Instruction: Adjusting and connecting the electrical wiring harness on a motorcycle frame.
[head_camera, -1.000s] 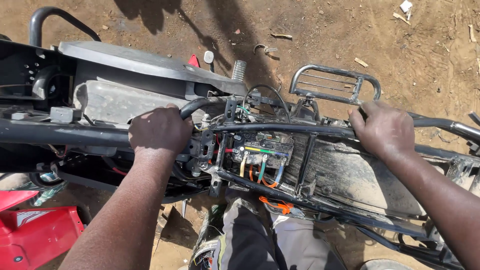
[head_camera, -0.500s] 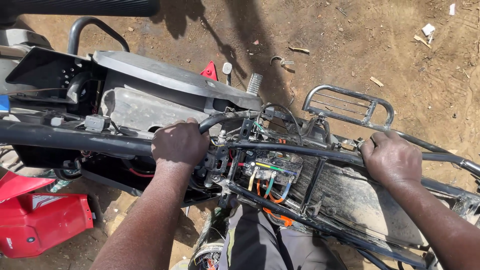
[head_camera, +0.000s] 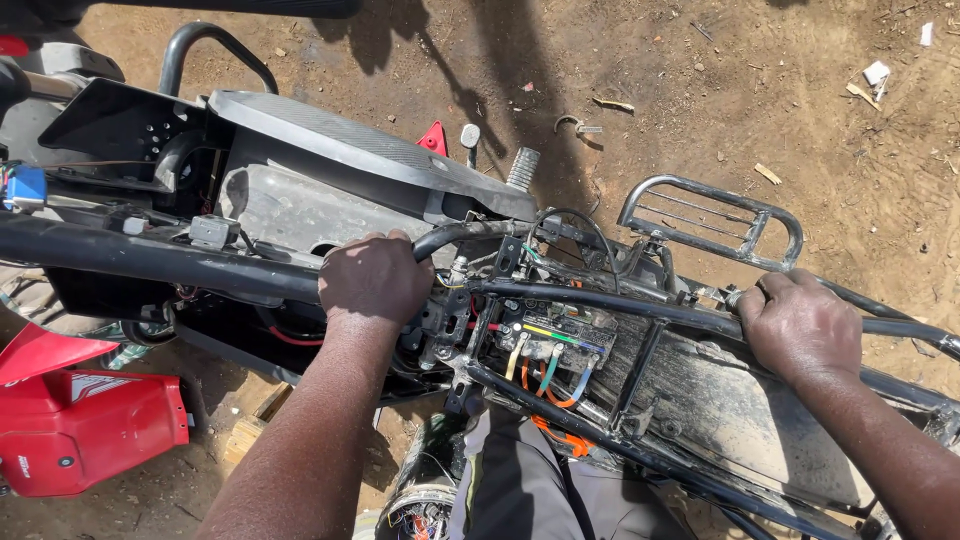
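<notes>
A stripped motorcycle frame (head_camera: 150, 255) lies across the view on bare dirt, its seat removed. My left hand (head_camera: 375, 277) is clenched around the black upper frame tube near the middle. My right hand (head_camera: 800, 325) grips the rear frame rail (head_camera: 900, 330) beside the chrome carrier rack (head_camera: 712, 218). Between my hands sits an exposed electrical unit (head_camera: 560, 340) with yellow, green, blue and orange wires. A dusty rear mudguard (head_camera: 720, 410) lies under the rails. My grey trouser leg (head_camera: 510, 480) shows below the frame.
Red plastic body panels (head_camera: 85, 420) lie on the ground at lower left. A grey footboard panel (head_camera: 350, 150) and a foot peg (head_camera: 523, 168) stand beyond the frame. Scraps of wood and paper (head_camera: 877, 73) dot the dirt at upper right. A wheel rim (head_camera: 415, 505) shows at the bottom.
The view has shifted so the frame sits lower and further right in the picture. Both hands keep their grip on the same tubes.
</notes>
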